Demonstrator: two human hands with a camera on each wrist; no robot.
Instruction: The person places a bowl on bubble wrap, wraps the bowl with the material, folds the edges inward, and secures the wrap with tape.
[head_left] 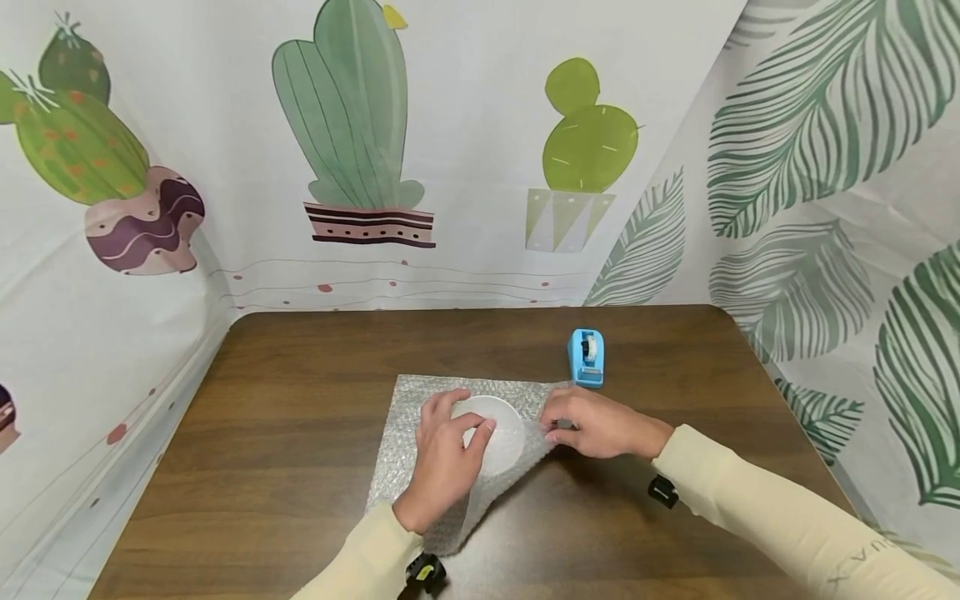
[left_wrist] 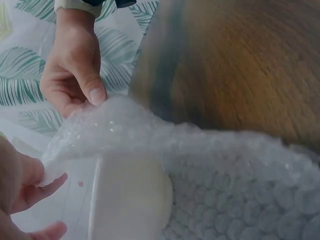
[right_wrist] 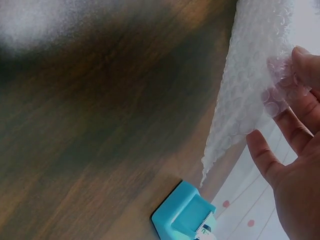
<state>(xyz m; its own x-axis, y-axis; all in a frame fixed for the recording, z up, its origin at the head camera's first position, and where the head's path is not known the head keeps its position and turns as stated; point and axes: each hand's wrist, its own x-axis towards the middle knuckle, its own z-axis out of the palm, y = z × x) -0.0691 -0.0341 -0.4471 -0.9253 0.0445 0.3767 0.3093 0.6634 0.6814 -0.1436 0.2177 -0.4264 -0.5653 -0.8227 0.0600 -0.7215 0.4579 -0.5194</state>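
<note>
A sheet of bubble wrap (head_left: 405, 437) lies on the table under a white bowl (head_left: 504, 446). My right hand (head_left: 596, 427) pinches the sheet's right corner between thumb and fingers, lifting that side toward the bowl. In the right wrist view, the raised wrap (right_wrist: 250, 75) hangs from these fingers. My left hand (head_left: 444, 458) is over the bowl's left side, thumb and fingers apart near the rim. The left wrist view shows the bowl's side (left_wrist: 132, 195) partly behind the lifted wrap (left_wrist: 125, 125), with left fingertips (left_wrist: 32, 170) right at the wrap's edge.
A blue tape dispenser (head_left: 587, 358) with a roll of tape stands just beyond my right hand. The brown wooden table (head_left: 285, 433) ends at the back against a cloth (head_left: 480, 167) printed with cacti and leaves.
</note>
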